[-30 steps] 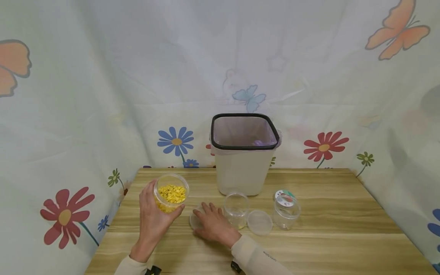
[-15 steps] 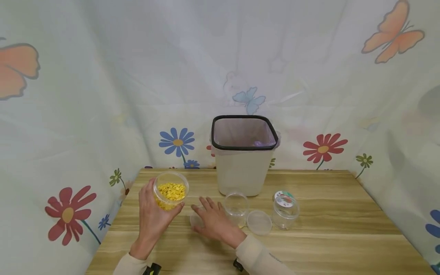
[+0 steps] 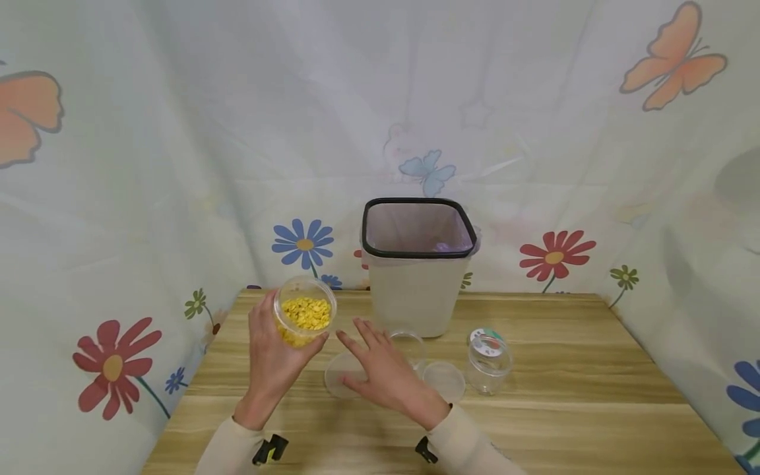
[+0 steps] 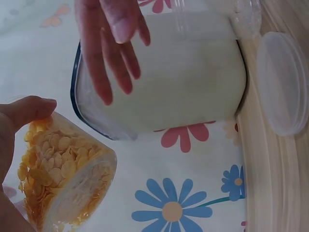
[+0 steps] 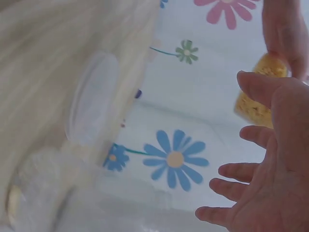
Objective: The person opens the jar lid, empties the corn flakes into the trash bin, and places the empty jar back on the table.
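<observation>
My left hand (image 3: 274, 356) grips a clear plastic jar (image 3: 305, 282) part-filled with yellow flakes (image 3: 307, 313). The jar is raised off the table and tilted, its mouth uncovered; the left wrist view shows the flakes (image 4: 63, 157) through its wall. To its right my right hand (image 3: 388, 376) hovers with fingers spread and nothing in them. Below that hand a translucent round lid (image 3: 337, 381) lies flat on the table. Behind the right hand stands a clear jar (image 3: 410, 343), partly hidden by it.
A white bin (image 3: 412, 297) with a black rim and a liner stands at the back of the wooden table (image 3: 564, 376). Right of my right hand lie another lid (image 3: 445, 381) and a clear jar (image 3: 489, 373), with a printed round lid (image 3: 483, 335) behind it.
My right hand has lifted off the lid, which stays on the table. The left hand has raised the jar of flakes slightly and shifted it a little right.
</observation>
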The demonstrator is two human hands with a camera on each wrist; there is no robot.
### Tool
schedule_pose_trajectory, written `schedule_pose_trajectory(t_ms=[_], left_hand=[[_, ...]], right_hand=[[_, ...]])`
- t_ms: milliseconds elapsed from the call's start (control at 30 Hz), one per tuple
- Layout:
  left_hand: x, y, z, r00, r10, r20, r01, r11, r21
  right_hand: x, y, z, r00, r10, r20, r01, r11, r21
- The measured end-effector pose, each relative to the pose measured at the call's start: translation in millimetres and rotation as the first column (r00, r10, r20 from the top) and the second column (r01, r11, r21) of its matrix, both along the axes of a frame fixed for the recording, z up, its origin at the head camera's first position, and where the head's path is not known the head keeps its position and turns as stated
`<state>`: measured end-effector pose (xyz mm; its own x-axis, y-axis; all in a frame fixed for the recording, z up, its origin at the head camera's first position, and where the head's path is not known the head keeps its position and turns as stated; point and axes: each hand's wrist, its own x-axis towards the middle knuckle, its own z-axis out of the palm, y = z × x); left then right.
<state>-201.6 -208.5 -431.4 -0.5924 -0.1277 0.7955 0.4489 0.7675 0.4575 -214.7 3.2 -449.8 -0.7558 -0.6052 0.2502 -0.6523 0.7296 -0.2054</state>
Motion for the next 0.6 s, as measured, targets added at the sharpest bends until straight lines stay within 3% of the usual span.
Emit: schedule_pose_trajectory(t_ms=[233,600], left_hand=[[-3.3,6.5,10.5,0.999,-0.014,0.032,0.014,1.0,0.013],[-10.3,20.4,23.9,0.997,-0.076,0.008,0.076,0.997,0.021]], right_hand=[[4.3,20.3,19.6,0.994,0.01,-0.108,-0.019,0.996,-0.083],[-1.2,54.9,48.8,0.971,-0.027,-0.237,-0.015,0.984,-0.175]])
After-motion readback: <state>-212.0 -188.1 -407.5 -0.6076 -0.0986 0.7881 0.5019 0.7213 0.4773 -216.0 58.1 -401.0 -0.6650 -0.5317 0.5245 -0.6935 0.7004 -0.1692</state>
